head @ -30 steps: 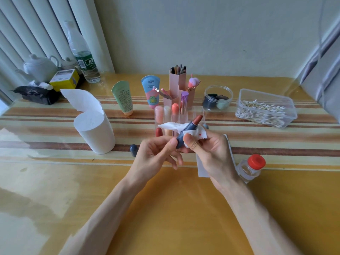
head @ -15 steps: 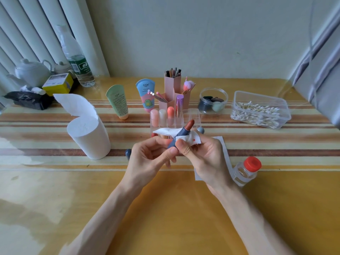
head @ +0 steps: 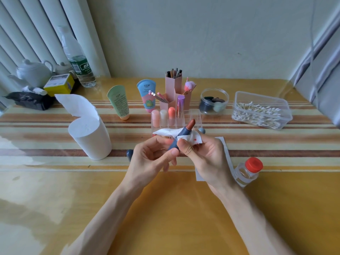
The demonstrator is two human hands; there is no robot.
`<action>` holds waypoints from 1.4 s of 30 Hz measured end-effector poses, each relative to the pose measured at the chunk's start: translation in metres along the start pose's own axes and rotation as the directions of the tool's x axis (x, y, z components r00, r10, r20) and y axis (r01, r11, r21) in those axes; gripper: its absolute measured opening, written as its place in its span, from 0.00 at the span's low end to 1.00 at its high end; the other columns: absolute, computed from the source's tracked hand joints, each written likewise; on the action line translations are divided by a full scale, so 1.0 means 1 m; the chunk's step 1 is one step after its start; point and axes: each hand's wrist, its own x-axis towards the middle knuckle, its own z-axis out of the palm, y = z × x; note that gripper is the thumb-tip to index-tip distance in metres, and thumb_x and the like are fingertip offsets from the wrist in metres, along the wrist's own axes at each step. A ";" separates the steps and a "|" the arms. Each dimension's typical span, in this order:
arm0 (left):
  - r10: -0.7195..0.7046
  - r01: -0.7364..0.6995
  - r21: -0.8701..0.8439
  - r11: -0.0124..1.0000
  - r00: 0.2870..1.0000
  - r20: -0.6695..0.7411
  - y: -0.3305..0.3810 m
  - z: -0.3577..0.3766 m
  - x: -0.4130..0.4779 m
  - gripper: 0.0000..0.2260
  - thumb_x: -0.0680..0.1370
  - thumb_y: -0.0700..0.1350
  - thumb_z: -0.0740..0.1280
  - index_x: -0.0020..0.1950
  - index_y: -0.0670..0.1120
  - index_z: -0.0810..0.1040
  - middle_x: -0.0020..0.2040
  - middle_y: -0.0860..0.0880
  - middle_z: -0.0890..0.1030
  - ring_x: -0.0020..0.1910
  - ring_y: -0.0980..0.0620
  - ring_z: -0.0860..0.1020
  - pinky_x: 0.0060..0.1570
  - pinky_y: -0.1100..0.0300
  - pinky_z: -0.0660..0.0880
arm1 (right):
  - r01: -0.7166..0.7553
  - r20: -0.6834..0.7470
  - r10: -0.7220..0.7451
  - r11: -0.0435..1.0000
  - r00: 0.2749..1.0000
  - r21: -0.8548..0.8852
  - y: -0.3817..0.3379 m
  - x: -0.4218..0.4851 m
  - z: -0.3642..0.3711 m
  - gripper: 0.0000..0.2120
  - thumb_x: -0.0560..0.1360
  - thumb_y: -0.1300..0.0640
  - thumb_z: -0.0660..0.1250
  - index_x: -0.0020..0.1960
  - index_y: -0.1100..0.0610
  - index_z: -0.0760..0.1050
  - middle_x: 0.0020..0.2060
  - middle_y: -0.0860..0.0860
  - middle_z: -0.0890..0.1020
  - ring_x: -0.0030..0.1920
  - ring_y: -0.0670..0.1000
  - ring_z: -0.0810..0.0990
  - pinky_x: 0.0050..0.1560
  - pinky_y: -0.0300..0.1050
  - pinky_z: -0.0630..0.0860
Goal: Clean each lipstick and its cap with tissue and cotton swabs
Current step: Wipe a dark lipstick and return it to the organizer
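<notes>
Head view, frame centre, left hand (head: pixel 150 159) pinching blue-grey lipstick tube (head: pixel 181 135), right hand (head: pixel 209 159) gripping stained white tissue (head: pixel 191 138) against it.

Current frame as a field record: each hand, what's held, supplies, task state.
left: left hand grips the base of the lipstick; bullet wound out, pointing up and to the right
right: right hand pinches the tissue against the tube; tissue has a red smear
supplies: tissue roll at left; cotton swab box at far right; clear lipstick rack behind the hands
loose: dark blue piece on the table by the left hand, likely the cap
state: tube being wiped; no swab in hand
</notes>
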 end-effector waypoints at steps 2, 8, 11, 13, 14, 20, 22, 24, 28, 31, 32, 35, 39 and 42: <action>-0.015 0.015 0.008 1.000 0.998 0.067 0.004 -0.001 0.000 0.13 0.84 0.49 0.69 0.56 0.39 0.83 0.42 0.41 0.85 0.35 0.43 0.80 0.31 0.56 0.75 | -0.022 -0.021 0.022 1.000 1.000 -0.014 0.000 0.000 -0.002 0.08 0.79 0.63 0.70 0.52 0.68 0.82 0.44 0.58 0.87 0.45 0.58 0.88 0.48 0.48 0.84; 0.046 -0.045 0.023 0.999 0.998 -0.044 0.000 0.002 0.000 0.12 0.77 0.46 0.77 0.49 0.37 0.83 0.37 0.45 0.83 0.32 0.48 0.79 0.33 0.58 0.78 | -0.015 0.001 0.015 1.000 1.000 -0.010 0.003 -0.001 -0.002 0.09 0.81 0.63 0.69 0.50 0.70 0.81 0.42 0.64 0.86 0.40 0.66 0.86 0.45 0.66 0.84; 0.010 -0.010 0.005 1.000 1.000 -0.014 0.001 0.000 0.000 0.15 0.78 0.48 0.76 0.53 0.36 0.83 0.38 0.43 0.83 0.34 0.46 0.79 0.34 0.56 0.77 | -0.021 0.005 0.021 1.000 1.000 0.000 0.002 -0.001 -0.003 0.09 0.81 0.63 0.69 0.52 0.71 0.81 0.42 0.65 0.86 0.41 0.66 0.86 0.47 0.60 0.84; -0.015 0.013 0.019 1.000 0.997 0.078 0.004 -0.001 0.001 0.14 0.83 0.47 0.68 0.56 0.36 0.83 0.42 0.43 0.85 0.37 0.45 0.82 0.32 0.55 0.77 | -0.033 -0.014 0.033 0.999 0.999 -0.022 0.000 -0.002 -0.004 0.09 0.80 0.62 0.69 0.52 0.69 0.82 0.43 0.58 0.87 0.45 0.57 0.88 0.49 0.48 0.83; -0.011 0.008 0.028 1.000 0.995 0.102 0.006 -0.001 0.001 0.13 0.84 0.45 0.65 0.56 0.36 0.83 0.44 0.43 0.86 0.37 0.45 0.83 0.31 0.56 0.77 | -0.041 -0.026 0.041 0.999 0.999 -0.027 -0.001 -0.002 -0.004 0.08 0.79 0.61 0.70 0.51 0.67 0.83 0.42 0.54 0.88 0.45 0.52 0.87 0.49 0.44 0.82; 0.071 -0.066 0.058 0.996 0.994 -0.081 0.001 0.004 -0.002 0.08 0.73 0.42 0.79 0.48 0.40 0.85 0.40 0.47 0.86 0.35 0.47 0.83 0.35 0.59 0.79 | -0.026 -0.020 0.026 1.000 0.999 0.003 0.001 -0.002 -0.001 0.09 0.81 0.62 0.69 0.47 0.68 0.81 0.41 0.64 0.85 0.40 0.64 0.85 0.46 0.61 0.84; 0.104 -0.095 0.068 0.993 0.985 -0.141 0.000 0.004 -0.003 0.11 0.71 0.45 0.83 0.45 0.44 0.84 0.40 0.47 0.85 0.35 0.47 0.82 0.36 0.57 0.80 | -0.033 -0.052 0.032 0.999 0.998 -0.003 0.000 -0.003 0.001 0.10 0.79 0.60 0.70 0.46 0.68 0.82 0.41 0.60 0.87 0.44 0.59 0.88 0.48 0.48 0.84; 0.159 -0.142 0.112 0.984 0.974 -0.163 -0.001 0.005 -0.003 0.11 0.70 0.46 0.84 0.45 0.45 0.84 0.39 0.45 0.84 0.35 0.47 0.80 0.38 0.53 0.81 | -0.048 -0.074 0.047 0.999 0.996 -0.005 -0.001 -0.004 0.003 0.11 0.79 0.58 0.70 0.47 0.67 0.83 0.42 0.56 0.88 0.47 0.55 0.88 0.51 0.44 0.82; 0.254 -0.212 0.219 0.952 0.949 -0.187 0.003 0.012 -0.005 0.12 0.68 0.40 0.83 0.44 0.42 0.82 0.39 0.46 0.83 0.34 0.45 0.81 0.41 0.52 0.82 | -0.052 -0.112 0.050 0.999 0.992 -0.013 0.000 -0.005 0.006 0.08 0.78 0.56 0.71 0.47 0.60 0.84 0.41 0.53 0.88 0.49 0.54 0.88 0.55 0.51 0.82; 0.236 -0.210 0.183 0.961 0.962 -0.137 0.003 0.013 -0.005 0.14 0.69 0.40 0.82 0.47 0.42 0.80 0.41 0.49 0.83 0.34 0.48 0.81 0.37 0.56 0.81 | -0.054 -0.108 0.054 0.999 0.993 0.011 -0.002 -0.005 0.007 0.07 0.78 0.55 0.71 0.44 0.55 0.85 0.40 0.52 0.87 0.47 0.53 0.87 0.53 0.51 0.83; 0.190 -0.175 0.133 0.976 0.975 -0.112 0.004 0.011 -0.004 0.14 0.71 0.41 0.82 0.49 0.42 0.80 0.41 0.48 0.83 0.35 0.48 0.82 0.35 0.57 0.81 | -0.057 -0.104 0.059 0.998 0.993 0.025 -0.003 -0.005 0.007 0.08 0.78 0.55 0.71 0.42 0.53 0.85 0.39 0.52 0.87 0.46 0.54 0.87 0.51 0.50 0.83; 0.120 -0.119 0.061 0.991 0.993 -0.018 0.006 0.005 -0.004 0.11 0.81 0.46 0.72 0.56 0.39 0.83 0.43 0.42 0.85 0.35 0.44 0.84 0.30 0.56 0.78 | -0.065 -0.068 0.069 0.996 0.995 0.064 -0.006 -0.004 0.004 0.07 0.79 0.56 0.69 0.44 0.54 0.85 0.42 0.53 0.88 0.48 0.55 0.87 0.51 0.47 0.83; 0.101 -0.096 0.073 0.993 0.993 -0.062 0.007 0.004 -0.004 0.05 0.77 0.43 0.74 0.48 0.41 0.85 0.37 0.45 0.85 0.32 0.50 0.81 0.31 0.60 0.77 | -0.051 -0.082 0.055 0.997 0.995 0.059 -0.004 -0.005 0.005 0.07 0.79 0.57 0.70 0.44 0.55 0.84 0.41 0.52 0.87 0.46 0.55 0.86 0.50 0.49 0.82; 0.098 -0.092 0.065 0.994 0.991 -0.090 0.004 0.006 -0.004 0.09 0.72 0.41 0.81 0.43 0.49 0.82 0.36 0.50 0.83 0.34 0.49 0.81 0.34 0.54 0.79 | -0.041 -0.136 0.049 0.998 0.990 0.056 -0.002 -0.005 0.006 0.07 0.78 0.57 0.71 0.43 0.57 0.84 0.38 0.49 0.86 0.45 0.51 0.86 0.51 0.44 0.81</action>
